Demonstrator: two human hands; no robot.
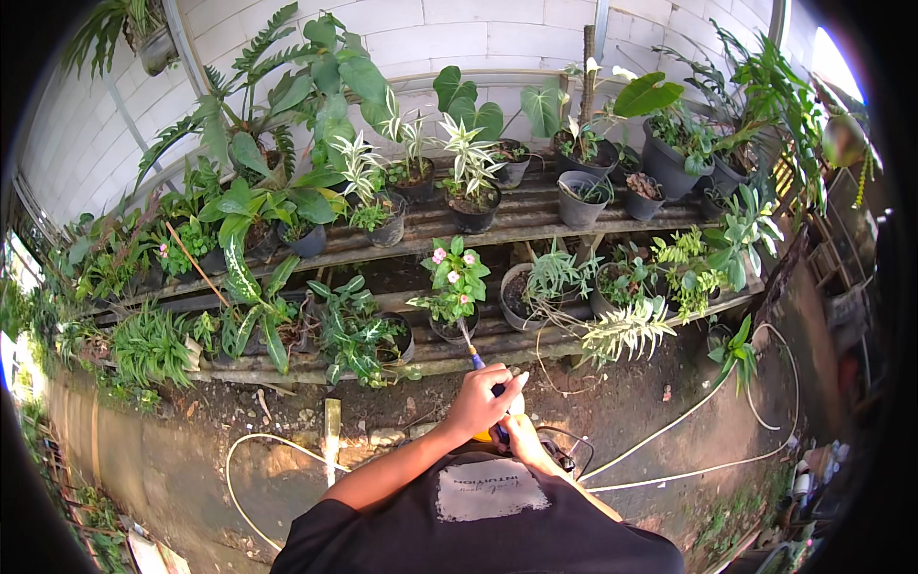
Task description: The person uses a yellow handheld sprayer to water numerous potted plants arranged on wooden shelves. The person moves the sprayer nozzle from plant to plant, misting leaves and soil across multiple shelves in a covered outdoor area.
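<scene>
My left hand [482, 398] is wrapped around a slim blue wand-like tool [476, 359] with a yellowish collar near its tip. Closer to my body, my right hand [526, 435] grips the tool's dark blue rear part, and something yellow shows beneath my hands. A thin pale streak runs from the tip to the soil of a black pot [455, 331]; I cannot tell if it is metal or water. In that pot grows a leafy plant with pink flowers [453, 276], upright on the front shelf.
Potted plants crowd the lower shelf [430, 362] and the upper shelf [527, 215], before a pale block wall [516, 43]. A cream hose [674, 423] loops over the ground on both sides. A short wooden post [332, 438] stands left of my arms.
</scene>
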